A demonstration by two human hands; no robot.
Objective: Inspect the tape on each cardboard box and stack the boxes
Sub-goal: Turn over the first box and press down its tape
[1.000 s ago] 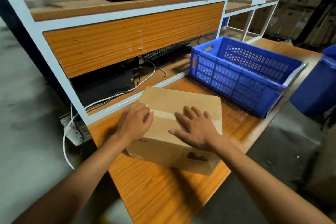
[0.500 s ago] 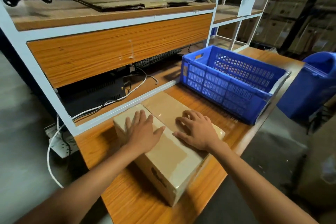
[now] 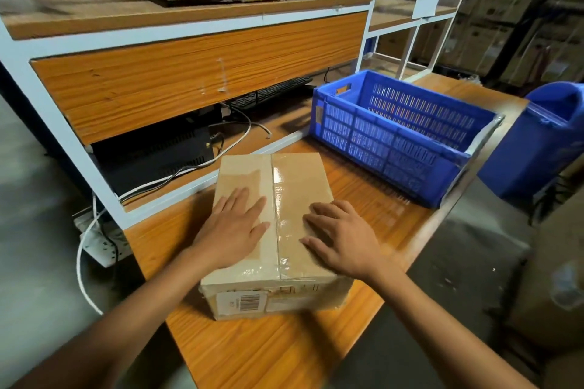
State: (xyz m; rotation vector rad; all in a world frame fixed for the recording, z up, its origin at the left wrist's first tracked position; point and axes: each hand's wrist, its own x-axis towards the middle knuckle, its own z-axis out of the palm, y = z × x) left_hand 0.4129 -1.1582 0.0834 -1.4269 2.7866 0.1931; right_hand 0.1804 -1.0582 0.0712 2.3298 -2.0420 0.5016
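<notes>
Fingers of left hand [image 3: 232,232] and right hand [image 3: 343,240]: straight, pressed flat on taped cardboard box [image 3: 275,230], either side of clear tape seam [image 3: 275,199]; box on wooden table [image 3: 268,354], near-left of blue crate [image 3: 395,139].

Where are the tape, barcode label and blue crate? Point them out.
tape [image 3: 284,196], head view: glossy stretch over the top seam.
barcode label [image 3: 251,301], head view: its printed bars.
blue crate [image 3: 379,148], head view: near slatted wall.
</notes>
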